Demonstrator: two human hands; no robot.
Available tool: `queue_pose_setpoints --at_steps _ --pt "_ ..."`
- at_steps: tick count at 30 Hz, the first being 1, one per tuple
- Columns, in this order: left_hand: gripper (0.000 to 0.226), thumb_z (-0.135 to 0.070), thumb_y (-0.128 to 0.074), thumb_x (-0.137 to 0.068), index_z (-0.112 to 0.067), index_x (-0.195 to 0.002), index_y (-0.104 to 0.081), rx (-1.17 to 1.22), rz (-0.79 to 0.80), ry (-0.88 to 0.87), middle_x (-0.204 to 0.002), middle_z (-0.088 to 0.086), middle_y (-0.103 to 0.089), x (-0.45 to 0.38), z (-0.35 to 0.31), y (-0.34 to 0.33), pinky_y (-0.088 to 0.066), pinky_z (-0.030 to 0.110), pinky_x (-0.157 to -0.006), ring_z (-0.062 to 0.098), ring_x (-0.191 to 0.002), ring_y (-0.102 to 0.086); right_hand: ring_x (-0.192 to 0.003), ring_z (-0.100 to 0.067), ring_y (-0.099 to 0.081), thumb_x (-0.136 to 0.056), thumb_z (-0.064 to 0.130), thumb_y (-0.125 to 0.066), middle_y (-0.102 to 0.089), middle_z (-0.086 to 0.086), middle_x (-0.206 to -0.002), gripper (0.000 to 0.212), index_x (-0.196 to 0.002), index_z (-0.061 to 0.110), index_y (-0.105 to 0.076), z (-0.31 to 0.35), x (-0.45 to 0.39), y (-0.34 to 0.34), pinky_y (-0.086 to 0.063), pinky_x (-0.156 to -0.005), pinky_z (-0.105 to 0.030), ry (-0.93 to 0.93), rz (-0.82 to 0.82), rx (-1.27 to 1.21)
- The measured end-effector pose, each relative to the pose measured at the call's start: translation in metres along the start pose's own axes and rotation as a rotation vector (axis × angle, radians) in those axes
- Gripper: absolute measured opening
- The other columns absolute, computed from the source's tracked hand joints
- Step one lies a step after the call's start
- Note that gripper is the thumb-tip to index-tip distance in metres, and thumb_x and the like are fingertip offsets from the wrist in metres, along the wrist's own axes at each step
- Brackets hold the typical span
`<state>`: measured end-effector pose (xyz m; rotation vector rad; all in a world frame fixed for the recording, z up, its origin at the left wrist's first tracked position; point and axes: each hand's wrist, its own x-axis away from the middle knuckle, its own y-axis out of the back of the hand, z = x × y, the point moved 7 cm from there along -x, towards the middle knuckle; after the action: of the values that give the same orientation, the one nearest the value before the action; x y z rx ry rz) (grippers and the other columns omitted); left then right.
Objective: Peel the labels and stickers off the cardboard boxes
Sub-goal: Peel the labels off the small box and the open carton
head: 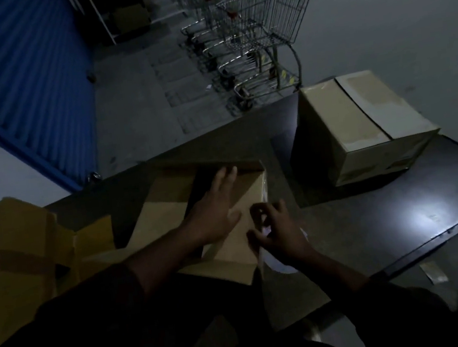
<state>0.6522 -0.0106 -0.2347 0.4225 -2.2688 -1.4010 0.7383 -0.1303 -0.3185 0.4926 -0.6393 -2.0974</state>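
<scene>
Yellow boxes stacked at far L, contents hidden. My left hand lies flat, fingers spread, on the open box w/ flaps up. My right hand, fingers curled, pinches a pale sticker at its R edge, so peel's just begun. Closed box further R, tape patches still on, waits.

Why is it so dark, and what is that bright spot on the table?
Head view: the room is dim, so the sleeves go nearly black. The bright spot is glare from a light on the shiny dark table. The right hand looks slightly blurred, and the straight edges bend near the corners.
</scene>
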Motion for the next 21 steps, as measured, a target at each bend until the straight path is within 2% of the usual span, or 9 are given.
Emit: queue_pose_setpoints --at_steps 3,8,10,13,16,18,21 --pt "0.091 -0.032 -0.061 -0.093 -0.035 -0.156 0.005 -0.002 -0.089 -0.015 -0.164 -0.013 0.013 -0.030 0.005 0.007 -0.042 0.040 -0.106 0.022 -0.148 -0.020 -0.099 -0.007 -0.057 -0.081 0.061 -0.055 -0.044 0.003 -0.124 0.066 -0.138 0.027 -0.049 -0.009 0.010 -0.018 -0.056 -0.082 -0.030 -0.060 -0.004 -0.058" --pt "0.076 -0.029 -0.057 -0.096 -0.026 -0.157 -0.012 -0.060 0.115 -0.014 -0.166 -0.002 0.000 -0.071 0.022 -0.026 -0.021 0.043 -0.121 0.024 -0.152 -0.006 -0.098 -0.004 -0.054 -0.088 0.062 -0.055 -0.043 0.010 -0.123 0.062 -0.140 0.031 -0.042 0.010 0.024 -0.047 -0.056 -0.078 -0.029 0.067 0.141 -0.027" --pt "0.072 -0.027 -0.057 -0.095 -0.024 -0.156 -0.018 -0.101 0.116 0.011 -0.165 0.000 -0.009 -0.073 0.029 -0.035 -0.016 0.041 -0.122 0.023 -0.152 -0.006 -0.095 -0.002 -0.055 -0.090 0.056 -0.057 -0.046 0.014 -0.118 0.052 -0.135 0.033 -0.046 0.013 0.026 -0.052 -0.056 -0.076 -0.025 0.082 0.191 -0.067" --pt "0.070 -0.025 -0.058 -0.095 -0.020 -0.155 -0.022 -0.041 0.031 -0.003 -0.165 0.002 -0.010 -0.068 0.035 -0.039 -0.016 0.041 -0.122 0.022 -0.152 -0.006 -0.092 -0.001 -0.058 -0.093 0.034 -0.064 -0.055 0.011 -0.110 0.034 -0.123 0.024 -0.055 0.007 0.018 -0.038 -0.052 -0.073 -0.019 0.041 0.046 -0.201" --pt "0.069 -0.035 -0.055 -0.097 -0.025 -0.156 -0.020 -0.023 -0.017 0.056 -0.165 0.001 -0.004 -0.062 0.046 -0.045 -0.016 0.047 -0.121 0.022 -0.152 -0.001 -0.093 0.002 -0.058 -0.094 0.025 -0.065 -0.057 0.008 -0.111 0.031 -0.122 0.015 -0.056 -0.012 0.006 -0.021 -0.046 -0.073 -0.013 -0.104 -0.134 -0.286" --pt "0.069 -0.041 -0.054 -0.097 -0.030 -0.155 -0.020 0.005 -0.049 0.136 -0.165 -0.001 0.000 -0.058 0.052 -0.049 -0.016 0.050 -0.120 0.023 -0.151 0.001 -0.096 0.001 -0.059 -0.096 0.026 -0.062 -0.060 0.005 -0.114 0.030 -0.123 0.014 -0.058 -0.026 -0.006 -0.015 -0.051 -0.077 -0.019 -0.214 -0.175 -0.369" --pt "0.070 -0.046 -0.056 -0.094 -0.031 -0.154 -0.024 0.065 -0.111 0.194 -0.165 -0.002 -0.001 -0.053 0.057 -0.051 -0.021 0.050 -0.119 0.027 -0.150 -0.006 -0.102 -0.006 -0.063 -0.096 0.022 -0.059 -0.065 0.000 -0.118 0.027 -0.123 0.017 -0.063 -0.045 -0.026 -0.016 -0.056 -0.087 -0.036 -0.338 -0.172 -0.486"
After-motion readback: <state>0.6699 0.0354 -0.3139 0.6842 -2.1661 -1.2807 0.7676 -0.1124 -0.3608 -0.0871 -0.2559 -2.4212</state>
